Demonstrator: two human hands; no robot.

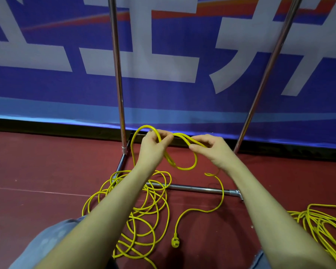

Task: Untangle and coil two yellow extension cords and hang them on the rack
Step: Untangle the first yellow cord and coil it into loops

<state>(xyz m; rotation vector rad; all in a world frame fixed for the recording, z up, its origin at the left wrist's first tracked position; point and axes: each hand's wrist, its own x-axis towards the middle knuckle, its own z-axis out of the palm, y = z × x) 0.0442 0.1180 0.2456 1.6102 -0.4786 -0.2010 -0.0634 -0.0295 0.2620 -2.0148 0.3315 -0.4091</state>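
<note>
A yellow extension cord (144,208) lies in a loose tangle on the red floor below my arms. Its plug (175,242) rests on the floor at the end of a free strand. My left hand (153,146) pinches a raised part of this cord, and my right hand (209,148) pinches the same strands a little to the right. A short loop (184,167) hangs between both hands. A second yellow cord (322,224) lies bunched on the floor at the right edge. The chrome rack (194,188) stands just beyond my hands.
The rack's two upright poles (116,65) rise in front of a blue banner with white characters (163,55). Its base bars run along the floor under the tangle. My knees in blue jeans (47,241) show at the bottom. Red floor stretches left.
</note>
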